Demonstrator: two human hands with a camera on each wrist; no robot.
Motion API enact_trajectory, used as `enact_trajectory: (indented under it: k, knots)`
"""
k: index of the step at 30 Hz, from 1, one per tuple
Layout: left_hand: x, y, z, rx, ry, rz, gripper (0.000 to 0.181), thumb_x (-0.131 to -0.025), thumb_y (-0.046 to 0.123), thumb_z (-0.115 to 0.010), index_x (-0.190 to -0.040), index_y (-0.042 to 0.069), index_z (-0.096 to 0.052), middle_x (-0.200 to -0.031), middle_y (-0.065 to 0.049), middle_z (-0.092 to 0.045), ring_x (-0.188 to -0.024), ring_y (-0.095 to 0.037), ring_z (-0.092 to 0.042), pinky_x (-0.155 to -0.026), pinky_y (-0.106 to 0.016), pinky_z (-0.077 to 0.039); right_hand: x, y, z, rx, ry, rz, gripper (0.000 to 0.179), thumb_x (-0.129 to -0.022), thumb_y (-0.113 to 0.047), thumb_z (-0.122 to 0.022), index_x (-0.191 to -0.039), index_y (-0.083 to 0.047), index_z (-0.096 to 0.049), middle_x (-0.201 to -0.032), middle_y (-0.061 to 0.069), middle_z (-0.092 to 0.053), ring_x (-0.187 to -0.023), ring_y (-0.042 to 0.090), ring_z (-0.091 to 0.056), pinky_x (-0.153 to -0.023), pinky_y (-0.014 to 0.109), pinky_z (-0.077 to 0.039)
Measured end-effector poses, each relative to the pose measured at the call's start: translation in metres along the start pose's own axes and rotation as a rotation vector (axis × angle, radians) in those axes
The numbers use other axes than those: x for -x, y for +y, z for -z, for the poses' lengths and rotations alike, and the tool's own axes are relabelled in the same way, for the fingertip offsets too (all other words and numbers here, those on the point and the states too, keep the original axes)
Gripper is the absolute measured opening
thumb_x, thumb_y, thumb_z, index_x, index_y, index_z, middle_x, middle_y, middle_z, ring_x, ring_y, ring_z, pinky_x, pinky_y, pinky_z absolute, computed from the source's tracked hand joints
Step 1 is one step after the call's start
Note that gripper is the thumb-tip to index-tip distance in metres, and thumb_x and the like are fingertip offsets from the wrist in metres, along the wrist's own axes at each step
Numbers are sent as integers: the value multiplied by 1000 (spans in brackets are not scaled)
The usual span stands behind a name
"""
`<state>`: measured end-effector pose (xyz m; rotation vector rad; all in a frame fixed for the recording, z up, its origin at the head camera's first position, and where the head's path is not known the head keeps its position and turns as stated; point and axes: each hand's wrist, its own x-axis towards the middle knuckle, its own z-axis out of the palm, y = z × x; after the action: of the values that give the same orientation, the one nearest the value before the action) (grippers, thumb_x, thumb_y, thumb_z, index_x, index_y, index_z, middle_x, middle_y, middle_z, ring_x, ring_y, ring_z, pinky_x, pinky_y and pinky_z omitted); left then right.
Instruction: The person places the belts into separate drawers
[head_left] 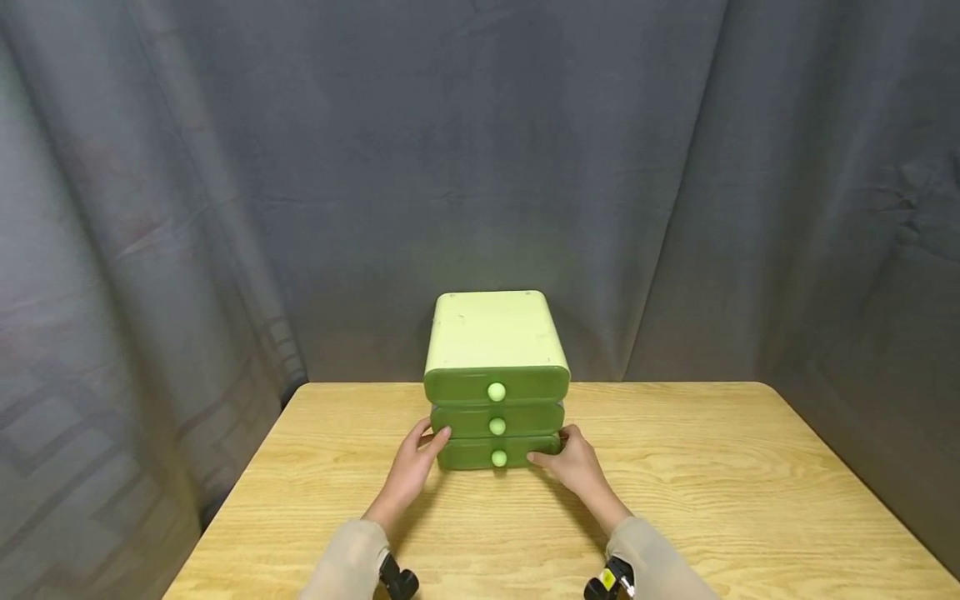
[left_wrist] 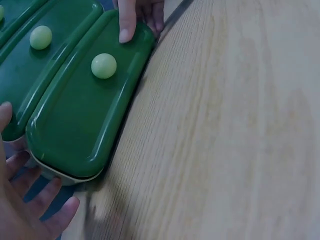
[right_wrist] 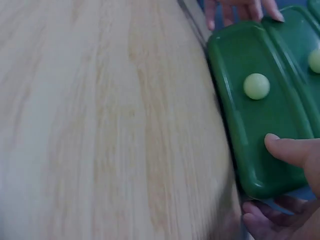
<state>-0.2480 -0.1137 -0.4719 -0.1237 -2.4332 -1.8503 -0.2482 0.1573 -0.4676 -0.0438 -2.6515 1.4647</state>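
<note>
A small three-drawer storage box (head_left: 495, 329) has a pale yellow-green casing and dark green drawer fronts, each with a round light green knob. All three drawers are closed. My left hand (head_left: 411, 462) holds its lower left side, thumb at the edge of the middle drawer front (left_wrist: 30, 70) and fingers spread along the side. On the opposite side, my right hand (head_left: 576, 463) grips the lower right corner. Its thumb lies on the bottom drawer front (right_wrist: 250, 125), and its fingers go round the side, partly hidden. Whether the box's base touches the table cannot be told.
The box is near the back edge of a light wood-grain table (head_left: 712, 483). Grey curtains (head_left: 480, 167) hang behind the table and along both sides. Dark wrist devices (head_left: 397, 579) sit by the beige sleeves (head_left: 348, 554).
</note>
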Motion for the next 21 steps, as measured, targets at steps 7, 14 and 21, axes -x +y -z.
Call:
enact_trajectory:
  k: [7,14,21]
  knots:
    - [23,5,6,-193,29,-56,63,-100,43,-58,-151,13,-39,-150,-15,-41,-129,-36,-48,-96,-55,-47,14,3,30,-100,-12,4,62,-85,-21,-80,-129,12,-52,-108,23,-63,-99,35,-64,-74,41,-55]
    - [35,11,22,-351,117,-143,60,-99,35,-62,-151,15,-39,-149,-14,-44,-131,-36,-47,-101,-54,-44,26,7,63,-100,30,51,52,-92,-24,-74,-131,4,-56,-114,17,-64,-103,31,-61,-76,31,-53]
    - [38,17,34,-458,158,-188,62,-99,33,-63,-152,16,-37,-158,-7,-34,-140,-35,-35,-105,-61,-35,30,10,86,-38,78,142,43,-96,-27,-68,-128,1,-60,-118,16,-65,-104,27,-61,-83,28,-51]
